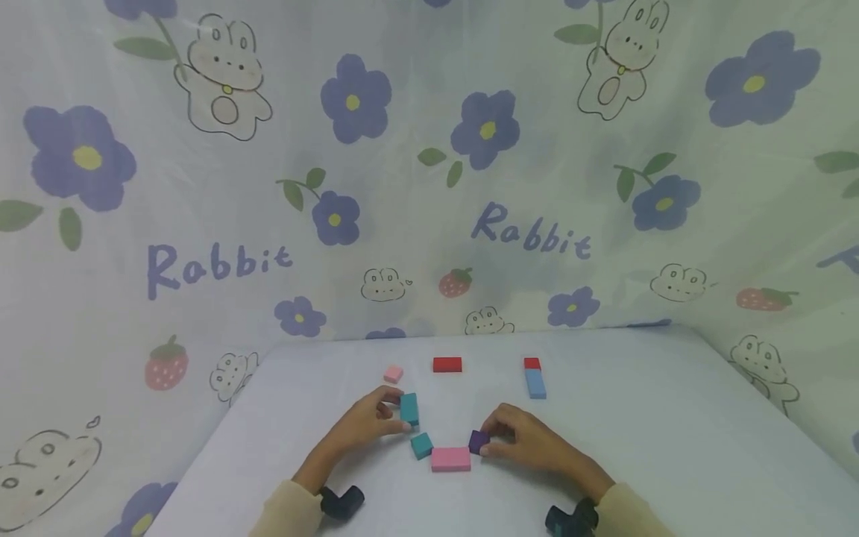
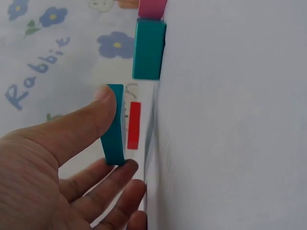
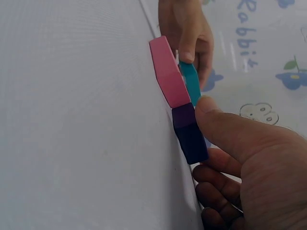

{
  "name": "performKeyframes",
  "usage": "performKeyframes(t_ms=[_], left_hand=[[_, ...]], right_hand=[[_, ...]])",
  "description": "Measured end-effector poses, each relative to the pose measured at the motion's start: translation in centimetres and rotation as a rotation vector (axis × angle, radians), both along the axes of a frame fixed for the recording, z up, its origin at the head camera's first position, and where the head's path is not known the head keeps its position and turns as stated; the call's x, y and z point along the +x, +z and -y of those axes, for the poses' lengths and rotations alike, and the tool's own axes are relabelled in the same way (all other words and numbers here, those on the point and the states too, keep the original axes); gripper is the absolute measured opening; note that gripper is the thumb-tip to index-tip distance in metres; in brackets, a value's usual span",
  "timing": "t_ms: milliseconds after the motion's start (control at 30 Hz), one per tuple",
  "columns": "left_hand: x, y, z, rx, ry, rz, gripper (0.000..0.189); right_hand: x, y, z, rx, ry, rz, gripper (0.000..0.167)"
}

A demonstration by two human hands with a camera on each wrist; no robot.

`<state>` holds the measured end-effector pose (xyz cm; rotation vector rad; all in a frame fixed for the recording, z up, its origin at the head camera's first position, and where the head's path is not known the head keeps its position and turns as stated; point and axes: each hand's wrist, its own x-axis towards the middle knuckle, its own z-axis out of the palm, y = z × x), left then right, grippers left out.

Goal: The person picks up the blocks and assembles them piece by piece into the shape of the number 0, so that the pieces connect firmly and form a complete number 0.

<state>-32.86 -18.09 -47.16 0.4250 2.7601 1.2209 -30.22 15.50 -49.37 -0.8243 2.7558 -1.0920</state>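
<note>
My left hand point(image 1: 365, 419) pinches a long teal block point(image 1: 409, 409) by its two ends, thumb at the near end and fingers at the far one. Just in front of it, a smaller teal block point(image 1: 421, 446) sits tilted at the left corner of a pink block point(image 1: 451, 459) on the table. At the pink block's right end, my right hand point(image 1: 526, 440) holds a dark purple block point(image 1: 479, 441) between thumb and fingers. From the right wrist, the purple block point(image 3: 189, 136) shows right against the end of the pink block point(image 3: 168, 72).
Farther back on the white table point(image 1: 617, 418) lie a small light pink block point(image 1: 393, 374) and a red block point(image 1: 447, 365). To the right, a light blue block point(image 1: 535, 384) meets a small red block point(image 1: 532, 363). A rabbit-print curtain point(image 1: 409, 186) stands behind the table.
</note>
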Motion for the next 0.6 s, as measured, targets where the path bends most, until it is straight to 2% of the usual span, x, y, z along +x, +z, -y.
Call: performKeyframes(t_ms=[100, 300, 600], left_hand=[[0.3, -0.1, -0.3, 0.009, 0.022, -0.002, 0.062], [0.1, -0.6, -0.7, -0.004, 0.055, -0.02, 0.061], [0.3, -1.3, -0.6, -0.003, 0.035, -0.017, 0.061]], right_hand=[[0.1, 0.1, 0.0, 0.004, 0.0, -0.002, 0.032], [-0.1, 0.4, -0.1, -0.013, 0.007, -0.019, 0.031], [0.1, 0.0, -0.2, -0.023, 0.021, -0.014, 0.031]])
